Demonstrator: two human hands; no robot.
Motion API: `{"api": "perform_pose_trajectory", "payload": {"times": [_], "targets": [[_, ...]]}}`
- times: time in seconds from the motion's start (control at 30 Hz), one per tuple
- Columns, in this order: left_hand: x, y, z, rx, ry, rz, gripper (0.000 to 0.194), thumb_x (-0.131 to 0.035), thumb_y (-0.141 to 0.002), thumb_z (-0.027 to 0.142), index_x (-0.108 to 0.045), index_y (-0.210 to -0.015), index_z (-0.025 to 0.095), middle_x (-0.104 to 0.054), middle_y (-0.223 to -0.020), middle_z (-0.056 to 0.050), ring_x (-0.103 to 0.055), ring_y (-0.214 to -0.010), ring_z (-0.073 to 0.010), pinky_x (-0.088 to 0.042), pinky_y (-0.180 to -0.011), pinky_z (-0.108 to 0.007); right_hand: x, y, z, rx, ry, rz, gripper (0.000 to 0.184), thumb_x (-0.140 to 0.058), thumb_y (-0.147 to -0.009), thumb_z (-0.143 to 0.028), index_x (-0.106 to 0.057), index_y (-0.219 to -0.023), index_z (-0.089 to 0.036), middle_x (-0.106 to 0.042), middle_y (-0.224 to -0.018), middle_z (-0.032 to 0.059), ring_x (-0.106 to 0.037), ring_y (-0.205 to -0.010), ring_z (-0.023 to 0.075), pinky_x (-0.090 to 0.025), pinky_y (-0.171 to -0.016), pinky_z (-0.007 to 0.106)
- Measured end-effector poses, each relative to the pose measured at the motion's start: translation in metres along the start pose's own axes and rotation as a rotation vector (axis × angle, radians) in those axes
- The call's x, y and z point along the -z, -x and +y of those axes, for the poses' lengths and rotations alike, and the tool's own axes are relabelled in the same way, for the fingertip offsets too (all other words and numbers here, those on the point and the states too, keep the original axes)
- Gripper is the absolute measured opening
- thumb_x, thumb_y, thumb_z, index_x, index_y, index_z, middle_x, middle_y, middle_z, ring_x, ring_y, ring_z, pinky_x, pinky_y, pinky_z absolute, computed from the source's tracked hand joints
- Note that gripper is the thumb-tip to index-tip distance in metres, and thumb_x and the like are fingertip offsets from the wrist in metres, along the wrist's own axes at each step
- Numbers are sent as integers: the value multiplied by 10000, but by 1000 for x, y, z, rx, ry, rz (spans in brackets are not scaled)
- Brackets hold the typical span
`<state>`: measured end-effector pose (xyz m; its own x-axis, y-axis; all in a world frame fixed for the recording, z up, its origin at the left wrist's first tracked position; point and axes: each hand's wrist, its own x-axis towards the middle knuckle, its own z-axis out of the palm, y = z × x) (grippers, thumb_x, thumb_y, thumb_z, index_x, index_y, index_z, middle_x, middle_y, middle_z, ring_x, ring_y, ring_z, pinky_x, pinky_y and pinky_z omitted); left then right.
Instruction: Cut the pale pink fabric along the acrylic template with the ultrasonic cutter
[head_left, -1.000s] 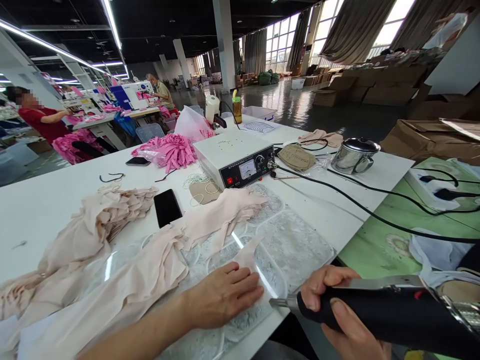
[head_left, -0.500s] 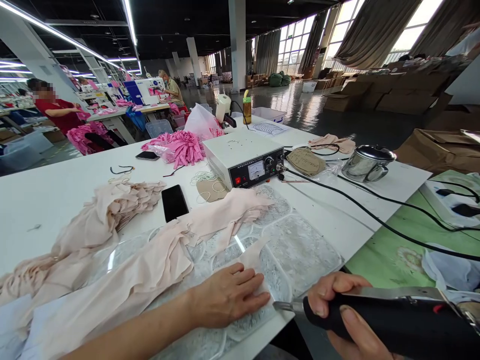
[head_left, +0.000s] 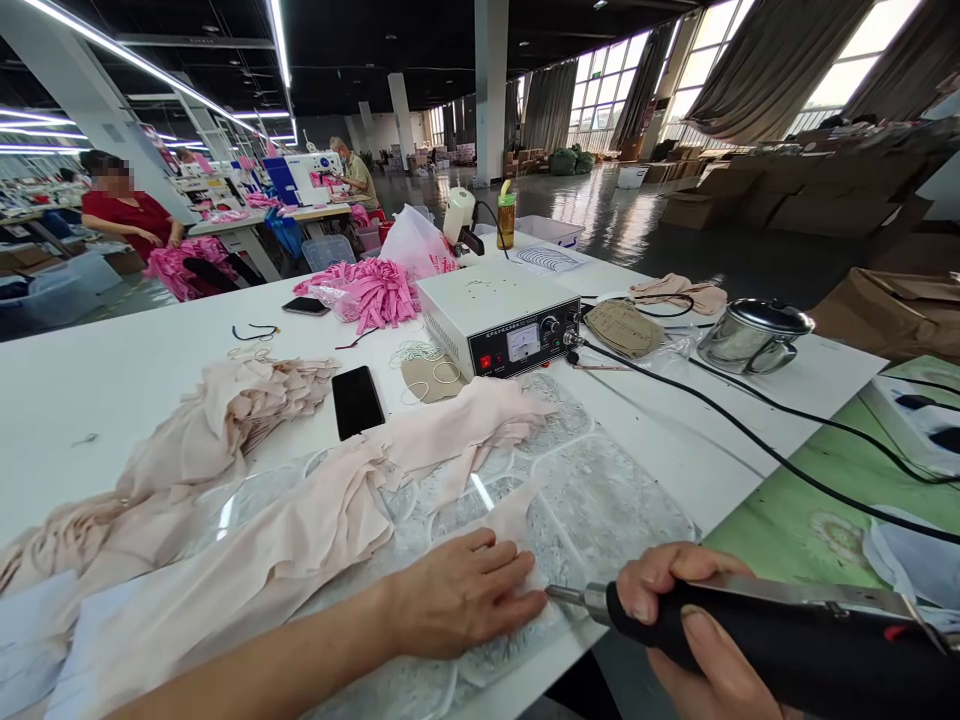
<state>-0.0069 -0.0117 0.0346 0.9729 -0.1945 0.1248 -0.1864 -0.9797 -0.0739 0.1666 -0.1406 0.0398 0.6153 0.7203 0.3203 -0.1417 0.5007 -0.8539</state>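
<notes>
My left hand (head_left: pixel 466 592) lies palm down, its fingers loosely bent, pressing a thin pale-pink fabric piece (head_left: pixel 511 512) onto a clear-topped, marble-patterned mat (head_left: pixel 607 490). In my right hand (head_left: pixel 701 610) is a black ultrasonic hand tool (head_left: pixel 795 635), with fingers wrapped round its grip. Its slim metal tip points left and is at my left fingertips, near the mat's edge; whether it touches the cloth I cannot tell. Left of my hand, layered beige-pink fabric pieces (head_left: pixel 300 530) spread over the mat. Another ruffled fabric pile (head_left: pixel 217 420) is farther left.
A control box (head_left: pixel 499 310) with a dial stands beyond the mat, its black cable (head_left: pixel 712 410) running right. Near it are a phone (head_left: pixel 358 402), a card pattern (head_left: pixel 431 378), a metal mug (head_left: pixel 754 335) and pink strips (head_left: pixel 371 290). Two people sit or stand in the background.
The tool's tip has risen slightly and is level with my left fingertips. My left hand stays nearly in place. The whole view has shifted a little.
</notes>
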Motion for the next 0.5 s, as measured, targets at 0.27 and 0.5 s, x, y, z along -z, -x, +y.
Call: {"api": "perform_pose_trajectory", "payload": {"times": [0.27,0.5], "targets": [[1,0,0,2,11,12,243,-367,-1003,174,-530,-1176,125,-595,-1085,-136,-567,-907,-213,-415,-774,-340,1,-5,3,61,69,-95,121,-601,-862,-295,-499,-824,-240,-531,-703,-15,-542,-535,113,-501,-504,265],[0,1,0,27,29,15,250,-351,-1013,184,-529,-1183,138,-592,-1124,-131,-557,-925,-211,-410,-771,-335,12,5,-1,-30,-2,-113,72,-537,-898,-311,-492,-883,-256,-496,-761,-8,-534,-594,125,-498,-548,292]]}}
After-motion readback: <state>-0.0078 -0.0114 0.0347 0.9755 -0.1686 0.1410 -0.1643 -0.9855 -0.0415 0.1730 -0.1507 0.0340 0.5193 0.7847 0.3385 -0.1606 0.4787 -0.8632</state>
